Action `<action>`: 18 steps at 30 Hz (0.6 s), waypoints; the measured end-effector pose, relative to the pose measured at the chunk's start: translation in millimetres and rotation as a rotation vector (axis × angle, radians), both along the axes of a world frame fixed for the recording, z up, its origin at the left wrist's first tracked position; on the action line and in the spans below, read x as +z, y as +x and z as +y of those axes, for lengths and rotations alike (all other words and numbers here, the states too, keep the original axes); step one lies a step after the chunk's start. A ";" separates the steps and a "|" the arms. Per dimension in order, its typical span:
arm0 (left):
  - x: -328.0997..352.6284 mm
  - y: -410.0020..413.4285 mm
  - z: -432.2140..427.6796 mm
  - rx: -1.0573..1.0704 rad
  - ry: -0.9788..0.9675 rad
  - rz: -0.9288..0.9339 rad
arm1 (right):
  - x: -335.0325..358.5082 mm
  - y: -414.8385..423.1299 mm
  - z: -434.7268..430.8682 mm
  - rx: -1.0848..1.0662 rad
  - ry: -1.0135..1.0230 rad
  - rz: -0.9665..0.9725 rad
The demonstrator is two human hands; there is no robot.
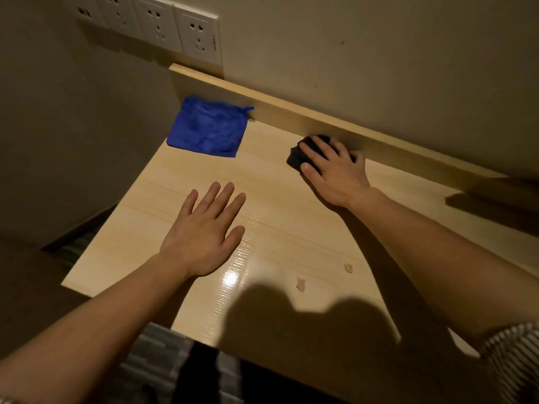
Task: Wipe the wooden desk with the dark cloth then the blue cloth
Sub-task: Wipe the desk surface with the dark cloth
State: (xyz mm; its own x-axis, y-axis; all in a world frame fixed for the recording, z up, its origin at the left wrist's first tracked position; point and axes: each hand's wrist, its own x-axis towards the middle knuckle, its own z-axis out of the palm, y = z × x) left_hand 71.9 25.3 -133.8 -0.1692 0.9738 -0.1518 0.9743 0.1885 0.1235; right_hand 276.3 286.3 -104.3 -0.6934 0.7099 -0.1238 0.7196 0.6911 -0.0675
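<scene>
The light wooden desk (pixel 280 217) fills the middle of the head view. My right hand (pixel 335 170) presses down on the bunched dark cloth (pixel 296 157) near the desk's raised back ledge, and most of the cloth is hidden under the palm. My left hand (pixel 204 231) lies flat on the desk surface with fingers spread and nothing in it. The blue cloth (pixel 208 126) lies folded flat at the far left corner, apart from both hands.
A raised wooden back ledge (pixel 320 118) runs along the wall. Wall sockets (pixel 175 27) sit above the far left corner. Two small chipped spots (pixel 300 284) mark the desk near the front. The desk's left edge drops to a patterned floor (pixel 75 243).
</scene>
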 end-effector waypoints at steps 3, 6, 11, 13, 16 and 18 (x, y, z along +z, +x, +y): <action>0.0 0.3 1.0 -0.002 -0.015 0.009 | -1.4 -0.7 5.2 0.111 -0.045 -0.028; 0.2 -1.2 2.6 -0.001 -0.014 0.010 | -6.7 -3.7 -2.0 0.145 -0.111 0.011; 1.7 -0.1 3.4 -0.004 -0.011 0.002 | -6.9 3.9 -26.9 0.175 -0.151 0.018; 2.7 0.3 3.1 -0.003 -0.010 -0.007 | -6.0 8.9 -45.4 0.177 -0.166 0.012; 2.0 0.4 3.0 -0.003 -0.003 -0.017 | -3.9 18.3 -78.4 0.182 -0.189 0.011; 1.7 -0.3 3.1 -0.007 0.001 -0.026 | -2.9 25.6 -102.1 0.190 -0.204 0.008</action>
